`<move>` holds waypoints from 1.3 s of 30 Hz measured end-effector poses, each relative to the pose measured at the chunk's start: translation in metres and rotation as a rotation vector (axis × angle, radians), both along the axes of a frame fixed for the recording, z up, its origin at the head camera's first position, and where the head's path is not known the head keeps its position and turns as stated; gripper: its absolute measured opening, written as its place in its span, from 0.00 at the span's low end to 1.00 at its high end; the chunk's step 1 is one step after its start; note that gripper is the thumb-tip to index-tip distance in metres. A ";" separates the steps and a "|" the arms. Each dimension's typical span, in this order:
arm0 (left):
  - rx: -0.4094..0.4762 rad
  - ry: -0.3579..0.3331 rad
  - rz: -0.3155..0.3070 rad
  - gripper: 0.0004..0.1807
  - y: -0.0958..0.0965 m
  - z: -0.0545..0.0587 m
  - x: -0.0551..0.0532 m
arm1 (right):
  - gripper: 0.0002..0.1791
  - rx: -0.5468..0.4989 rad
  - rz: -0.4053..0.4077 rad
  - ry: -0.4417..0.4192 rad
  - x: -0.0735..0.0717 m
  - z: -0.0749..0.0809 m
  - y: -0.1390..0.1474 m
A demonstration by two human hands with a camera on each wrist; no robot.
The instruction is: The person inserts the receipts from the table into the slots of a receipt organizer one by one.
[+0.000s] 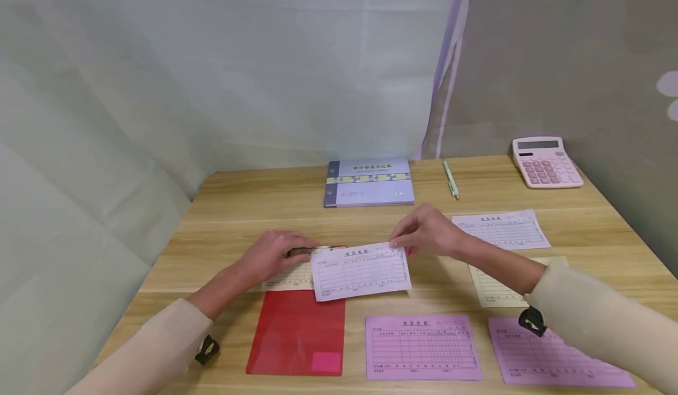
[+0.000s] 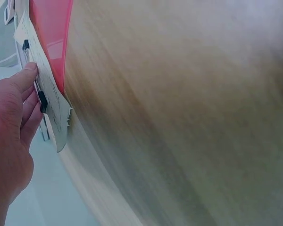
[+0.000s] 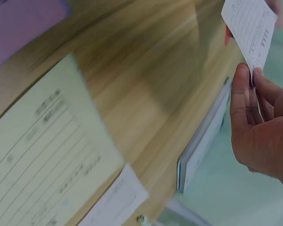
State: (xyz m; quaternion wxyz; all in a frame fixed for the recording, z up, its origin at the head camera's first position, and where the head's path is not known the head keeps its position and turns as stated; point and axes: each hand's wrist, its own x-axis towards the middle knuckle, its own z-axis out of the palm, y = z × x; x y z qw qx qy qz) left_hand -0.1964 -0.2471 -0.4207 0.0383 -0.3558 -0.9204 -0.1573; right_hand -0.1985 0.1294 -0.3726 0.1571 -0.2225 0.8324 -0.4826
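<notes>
My right hand (image 1: 429, 233) pinches a white receipt slip (image 1: 360, 271) by its upper right corner, thumb and fingertips on either side in the right wrist view. The slip is raised and slightly tilted, its left part over a red clipboard (image 1: 302, 330). At the clipboard's top, my left hand (image 1: 272, 256) grips the metal clip (image 1: 312, 248); the left wrist view shows the thumb on the clip near its black end (image 2: 43, 102). A pale yellow receipt slip (image 1: 291, 276) lies at the clip, partly hidden by the white slip. Whether the white slip touches the clip is hidden.
Two purple receipt slips (image 1: 424, 348) (image 1: 556, 354) lie at the front. A yellow slip (image 1: 498, 283) and another white slip (image 1: 500, 230) lie near the right forearm. An account book (image 1: 369, 182), a pen (image 1: 451, 180) and a pink calculator (image 1: 547, 162) sit along the back.
</notes>
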 end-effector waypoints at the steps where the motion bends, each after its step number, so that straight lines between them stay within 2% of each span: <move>1: -0.001 0.001 0.001 0.20 0.000 0.000 0.000 | 0.02 0.001 0.001 -0.012 0.000 -0.002 -0.005; 12: 0.000 -0.008 -0.009 0.20 0.001 0.002 -0.003 | 0.02 0.048 -0.047 -0.119 0.004 -0.025 -0.055; 24: -0.020 -0.022 -0.023 0.20 0.002 0.007 -0.004 | 0.02 0.064 -0.059 -0.038 0.009 -0.033 -0.096; 34: -0.074 0.022 -0.040 0.22 0.003 0.008 -0.004 | 0.03 0.050 -0.083 -0.029 0.005 -0.034 -0.111; 39: -0.121 0.078 -0.069 0.23 0.003 0.007 -0.002 | 0.02 0.074 -0.086 -0.024 0.003 -0.034 -0.114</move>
